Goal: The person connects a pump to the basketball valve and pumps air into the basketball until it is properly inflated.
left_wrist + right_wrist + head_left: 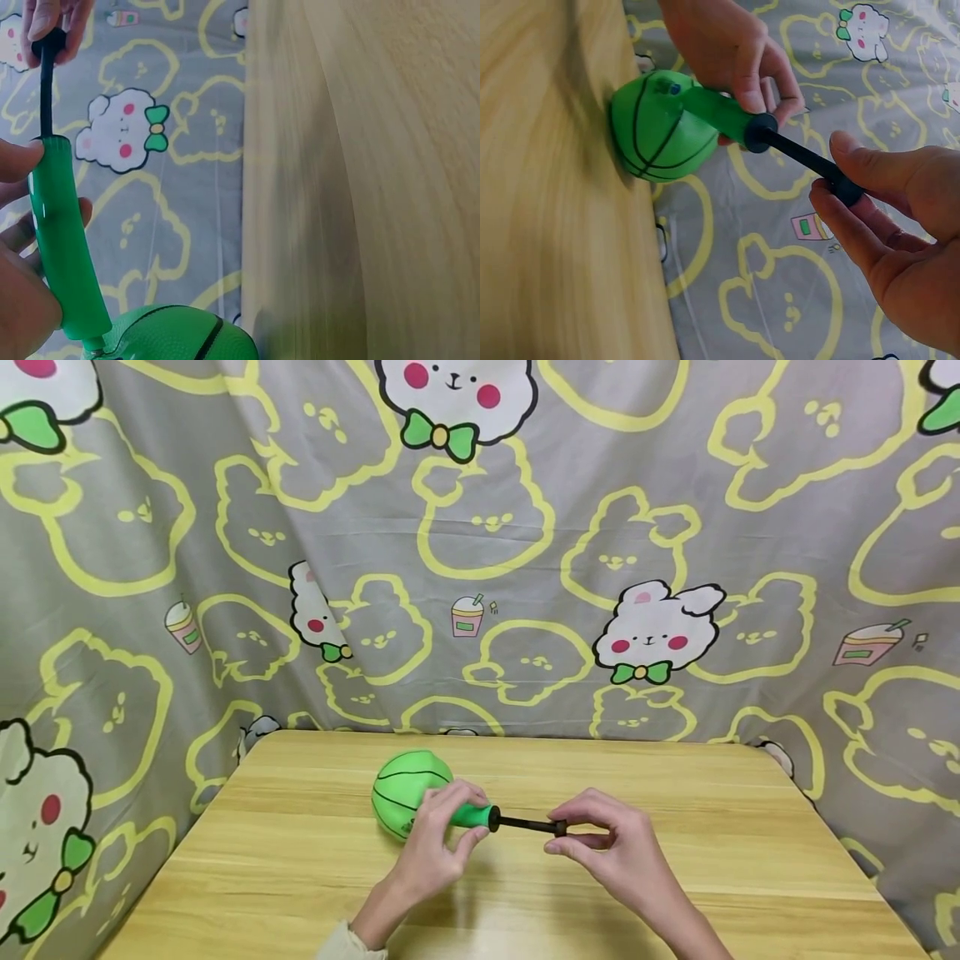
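Note:
A green ball (405, 785) with black seam lines sits on the wooden table, slightly dented rather than fully round. Against its side stands the nozzle end of a small green hand pump (67, 240). My left hand (438, 831) grips the pump's green barrel, fingers over the top and thumb below. The black plunger rod (799, 154) is drawn out of the barrel toward the right. At its far end my right hand (611, 843) pinches the black knob (845, 190) between thumb and fingers. The left palm hides part of the barrel in the head view.
The wooden table (285, 877) reaches back to a grey curtain (525, 527) printed with yellow outlines and white cartoon animals. The curtain hangs close along the table's back edge and both sides.

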Demonstrator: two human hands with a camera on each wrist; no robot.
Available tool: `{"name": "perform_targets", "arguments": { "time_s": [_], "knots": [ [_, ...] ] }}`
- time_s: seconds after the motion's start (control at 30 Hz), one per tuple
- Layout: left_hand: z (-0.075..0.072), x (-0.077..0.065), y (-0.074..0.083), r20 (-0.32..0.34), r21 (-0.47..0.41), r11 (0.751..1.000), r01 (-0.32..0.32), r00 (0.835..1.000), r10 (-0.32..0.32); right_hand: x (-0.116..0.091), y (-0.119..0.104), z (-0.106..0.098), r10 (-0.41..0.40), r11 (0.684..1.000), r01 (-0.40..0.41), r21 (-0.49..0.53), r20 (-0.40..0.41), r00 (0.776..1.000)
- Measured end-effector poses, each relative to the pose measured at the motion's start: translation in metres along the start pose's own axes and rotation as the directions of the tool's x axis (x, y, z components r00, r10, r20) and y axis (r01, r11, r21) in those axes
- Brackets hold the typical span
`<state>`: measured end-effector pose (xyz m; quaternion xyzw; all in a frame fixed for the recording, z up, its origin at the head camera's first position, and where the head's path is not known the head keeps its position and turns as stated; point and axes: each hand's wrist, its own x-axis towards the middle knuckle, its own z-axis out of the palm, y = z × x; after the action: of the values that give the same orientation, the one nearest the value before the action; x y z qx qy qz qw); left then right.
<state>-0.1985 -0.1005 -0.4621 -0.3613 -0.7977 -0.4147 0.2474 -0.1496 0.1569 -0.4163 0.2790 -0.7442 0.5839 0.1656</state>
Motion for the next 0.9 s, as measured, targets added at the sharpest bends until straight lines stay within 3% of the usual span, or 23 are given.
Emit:
{"name": "perform_targets", "arguments": {
  "time_s": [0.4, 0.67, 0.9],
  "knots": [
    [0.000, -0.003, 0.003, 0.048, -0.004, 0.998, 0.069, 0.996, -0.069, 0.000, 0.012, 0.021, 0.010, 1.000, -0.009, 0.023, -0.027, 1.000],
    [0.003, -0.004, 0.004, 0.035, 0.013, 0.999, 0.038, 0.999, -0.039, -0.003, 0.020, 0.034, -0.008, 1.000, 0.010, 0.028, -0.064, 0.998],
    [0.006, -0.004, 0.007, 0.062, -0.020, 0.998, 0.062, 0.996, -0.061, -0.006, 0.025, 0.045, -0.004, 0.999, 0.009, 0.046, -0.119, 0.993]
  ]
}}
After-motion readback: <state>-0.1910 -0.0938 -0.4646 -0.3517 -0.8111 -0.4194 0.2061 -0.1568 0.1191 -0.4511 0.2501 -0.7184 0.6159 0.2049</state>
